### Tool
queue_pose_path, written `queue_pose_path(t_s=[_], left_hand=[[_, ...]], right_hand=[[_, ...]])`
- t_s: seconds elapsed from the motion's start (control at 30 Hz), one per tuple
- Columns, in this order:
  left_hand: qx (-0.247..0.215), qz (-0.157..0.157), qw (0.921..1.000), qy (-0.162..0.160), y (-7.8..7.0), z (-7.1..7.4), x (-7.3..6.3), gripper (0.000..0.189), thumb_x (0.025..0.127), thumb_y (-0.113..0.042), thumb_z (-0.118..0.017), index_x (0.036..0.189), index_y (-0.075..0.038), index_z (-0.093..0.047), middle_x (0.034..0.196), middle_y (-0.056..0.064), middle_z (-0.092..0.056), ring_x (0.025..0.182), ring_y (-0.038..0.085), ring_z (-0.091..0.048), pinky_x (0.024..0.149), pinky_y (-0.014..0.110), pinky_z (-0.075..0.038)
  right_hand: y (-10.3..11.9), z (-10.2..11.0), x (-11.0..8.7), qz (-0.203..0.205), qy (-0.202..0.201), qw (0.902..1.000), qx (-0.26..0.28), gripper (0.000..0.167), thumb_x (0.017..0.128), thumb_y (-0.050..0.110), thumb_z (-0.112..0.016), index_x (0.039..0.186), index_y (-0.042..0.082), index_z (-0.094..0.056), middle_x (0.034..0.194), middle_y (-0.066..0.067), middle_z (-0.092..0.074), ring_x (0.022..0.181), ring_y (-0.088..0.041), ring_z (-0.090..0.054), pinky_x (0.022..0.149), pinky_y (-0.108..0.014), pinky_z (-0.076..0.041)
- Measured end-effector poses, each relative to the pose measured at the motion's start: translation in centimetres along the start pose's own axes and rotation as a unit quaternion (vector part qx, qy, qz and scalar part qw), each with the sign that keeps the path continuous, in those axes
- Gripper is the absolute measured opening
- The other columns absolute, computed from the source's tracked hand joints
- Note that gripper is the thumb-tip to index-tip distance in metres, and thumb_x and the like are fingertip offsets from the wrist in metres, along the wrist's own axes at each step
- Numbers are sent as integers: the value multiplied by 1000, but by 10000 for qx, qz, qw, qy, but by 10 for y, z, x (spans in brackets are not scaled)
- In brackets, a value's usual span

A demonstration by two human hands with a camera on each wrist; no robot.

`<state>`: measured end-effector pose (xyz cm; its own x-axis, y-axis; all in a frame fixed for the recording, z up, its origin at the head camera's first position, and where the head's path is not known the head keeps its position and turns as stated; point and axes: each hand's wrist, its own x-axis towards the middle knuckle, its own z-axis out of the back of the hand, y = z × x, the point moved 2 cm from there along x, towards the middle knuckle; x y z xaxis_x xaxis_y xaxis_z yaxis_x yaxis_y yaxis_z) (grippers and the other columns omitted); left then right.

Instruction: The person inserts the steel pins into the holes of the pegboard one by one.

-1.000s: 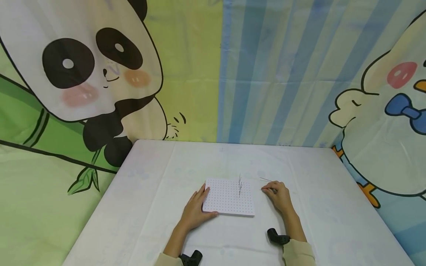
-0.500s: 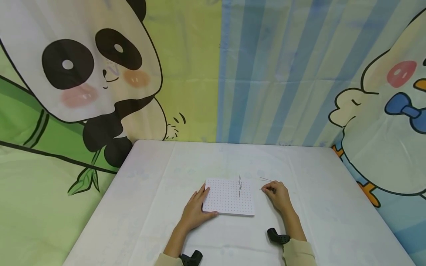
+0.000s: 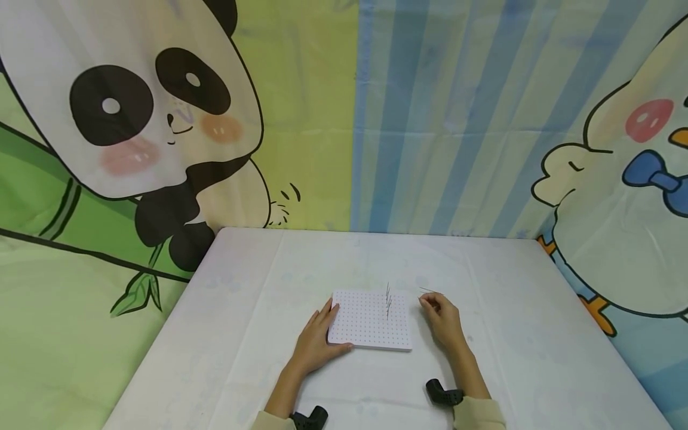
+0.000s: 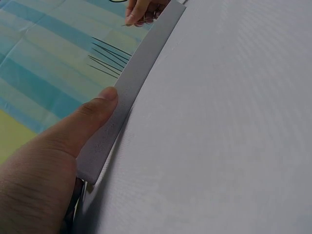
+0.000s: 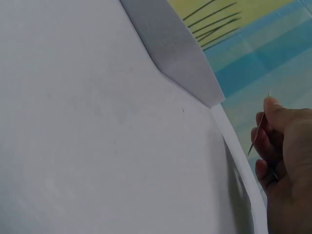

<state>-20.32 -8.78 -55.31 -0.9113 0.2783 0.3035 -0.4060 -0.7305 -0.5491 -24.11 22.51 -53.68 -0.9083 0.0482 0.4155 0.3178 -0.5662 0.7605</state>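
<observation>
A white board (image 3: 357,325) dotted with rows of small holes lies on the table, and several thin dark needles (image 3: 387,301) stand upright in its right half. My left hand (image 3: 314,343) holds the board at its left side, thumb along the near edge; in the left wrist view the thumb (image 4: 105,100) presses that edge. To the right of the board, my right hand (image 3: 443,322) pinches a thin needle (image 5: 258,127) between thumb and fingers. The right wrist view shows it slanting out past the fingertips, apart from the board.
Loose needles (image 3: 430,291) lie on the white-covered table (image 3: 258,298) just beyond my right hand. A black wrist camera (image 3: 443,392) sits on each forearm. Behind the table hangs a printed curtain (image 3: 301,119).
My right hand has shifted slightly left and nearer to me, the needle in its fingers. The left hand and the board stay where they were.
</observation>
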Motion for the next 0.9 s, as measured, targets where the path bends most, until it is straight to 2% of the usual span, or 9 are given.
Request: queue_pose_path(t_s=[0.23,0.37,0.47,0.57,0.73,0.9], left_hand=[[16,99,9999,72,-1,0,0,98,67,-59,-72,142,-8,-36,151,6,-23,133,34,-28,109,45,-23],[15,74,10000,65,-1,0,1,98,67,-57,-73,142,-7,-36,151,7,-24,134,31,-28,109,43,-21],[12,50,10000,55,-1,0,1,98,67,-57,-73,142,-7,-36,151,7,-24,134,30,-27,110,42,-21],[8,48,10000,53,-1,0,1,98,67,-58,-73,142,-6,-36,151,7,-24,134,29,-27,110,42,-21],[-30,67,10000,64,-2,1,1,97,67,-58,-73,142,-7,-36,151,7,-24,134,30,-27,109,43,-22],[-57,102,9999,68,-2,2,1,97,67,-56,-74,142,-7,-37,151,7,-24,133,33,-27,108,46,-24]], right_hand=[[17,-12,-5,-22,101,9969,778,15,93,19,-55,98,5,-56,78,-1,-64,68,-13,-63,65,-17,-49],[32,-19,-8,307,234,9921,1193,9,91,11,-57,95,4,-55,75,-2,-65,65,-15,-64,66,-16,-50],[57,-19,-11,821,287,9893,1171,7,87,-1,-59,93,-3,-55,75,-8,-65,65,-22,-65,65,-24,-53],[63,-25,-12,1243,202,9876,934,11,83,-7,-63,91,-3,-57,74,-7,-66,65,-23,-65,63,-27,-54],[50,-37,-13,1469,134,9873,593,16,80,-5,-67,90,4,-57,73,4,-65,67,-11,-64,61,-18,-51],[52,-39,-14,1665,193,9848,458,17,80,-4,-67,91,6,-58,74,5,-65,67,-7,-63,60,-20,-51]])
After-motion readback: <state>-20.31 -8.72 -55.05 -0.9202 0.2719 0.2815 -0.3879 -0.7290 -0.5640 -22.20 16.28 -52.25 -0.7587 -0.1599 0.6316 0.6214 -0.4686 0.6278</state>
